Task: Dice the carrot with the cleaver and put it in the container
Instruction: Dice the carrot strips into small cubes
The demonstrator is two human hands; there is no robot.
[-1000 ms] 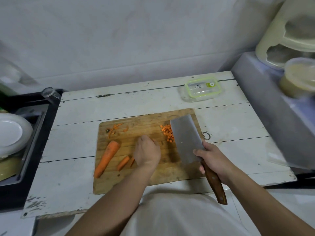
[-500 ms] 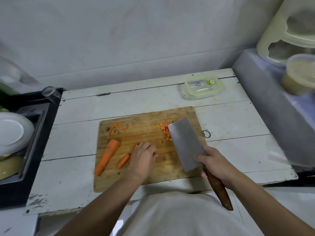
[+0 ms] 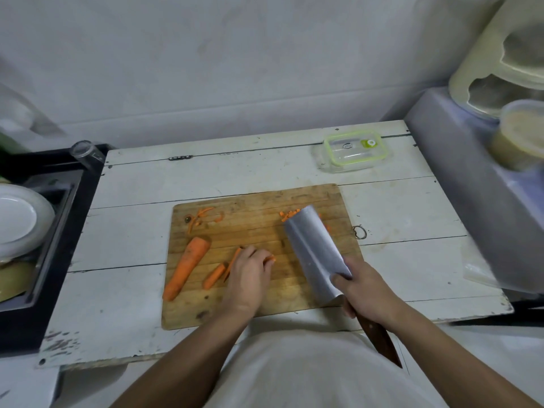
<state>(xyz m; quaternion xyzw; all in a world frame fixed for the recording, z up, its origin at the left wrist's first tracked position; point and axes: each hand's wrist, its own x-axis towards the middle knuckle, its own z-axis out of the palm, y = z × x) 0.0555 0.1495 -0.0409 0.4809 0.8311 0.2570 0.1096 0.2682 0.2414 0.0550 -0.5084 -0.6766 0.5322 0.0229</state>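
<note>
A wooden cutting board [image 3: 259,307] lies on the white table. A large carrot piece [image 3: 187,266] rests on its left side, with a short carrot stick [image 3: 215,275] beside it. My left hand [image 3: 250,276] lies mid-board, its curled fingers holding thin carrot strips [image 3: 269,259]. My right hand [image 3: 366,293] grips the cleaver [image 3: 316,254] by its brown handle, the blade held flat over the board's right side. A small pile of diced carrot [image 3: 290,214] shows past the blade tip. The clear container [image 3: 354,150] with a green-rimmed lid sits at the back right.
Carrot peel scraps [image 3: 203,217] lie at the board's back left. A black sink [image 3: 38,231] with a white plate [image 3: 20,219] stands at the left, a glass [image 3: 86,153] at its corner. A grey unit [image 3: 482,184] with tubs borders the right.
My left hand has drawn back toward the board's middle with carrot strips under its fingers. The cleaver has shifted slightly right and tilted flatter, covering more of the diced pile.
</note>
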